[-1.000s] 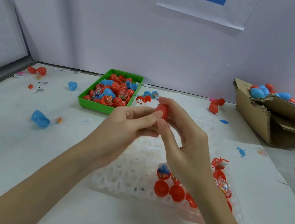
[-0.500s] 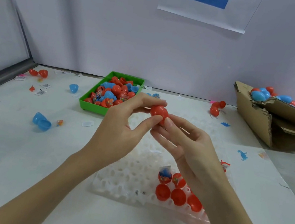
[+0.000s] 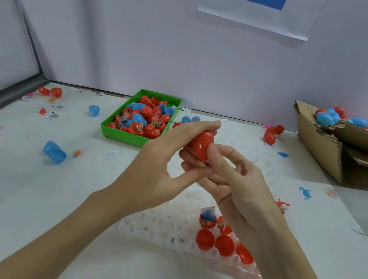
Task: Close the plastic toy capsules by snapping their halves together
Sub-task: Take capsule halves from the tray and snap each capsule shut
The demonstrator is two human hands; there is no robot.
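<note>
Now, largest first.
Table [image 3: 24,185]: pale, flat worktop; loose capsule halves and small toy bits lie scattered across it.
Cardboard box [image 3: 337,150]: at 2 o'clock, tipped open, blue and red closed capsules piled inside.
White tray [image 3: 158,227]: at 6 o'clock under the wrists, dimpled; red open halves [image 3: 223,244] sit in its near-right pockets, some with a packet inside.
Green bin [image 3: 134,138]: at 11 o'clock, full of red and blue shells.
Left hand [image 3: 162,160]: fingers curled, index on top and thumb below, pinching the far end of the capsule.
Right hand [image 3: 238,185]: palm up, fingers cupped under the capsule, thumb tip pressed on its near side.
Red capsule [image 3: 203,143]: centre of view, raised above the tray, held between both hands; a seam line shows, halves apparently joined.
Handling: likely light, thin, stiff plastic, smooth and a bit slippery; it should flex and click rather than crush.
Where to hold: best pinched on each dome end, pushing straight along its axis, fingers off the seam.
</note>
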